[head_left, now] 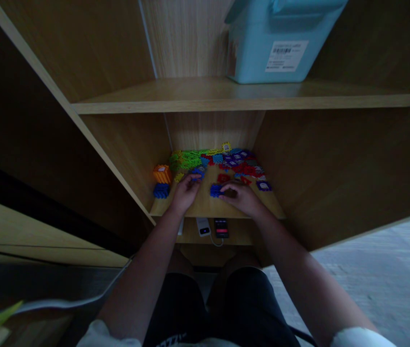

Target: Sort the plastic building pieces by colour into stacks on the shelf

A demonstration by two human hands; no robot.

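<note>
We've got a blue block piece (215,191) on the shelf (208,205), just left of our right hand (241,196), whose fingers curl onto it. Our left hand (185,192) pinches another blue piece (198,172) by the pile of plastic blocks (219,161).

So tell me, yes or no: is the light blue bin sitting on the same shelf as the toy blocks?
No, the light blue bin stands on the shelf above, while the toy blocks lie on the lower shelf by both hands.

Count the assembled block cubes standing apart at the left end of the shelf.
2: an orange cube and a blue cube just in front of it, left of the left hand. More may hide in the loose pile.
</note>
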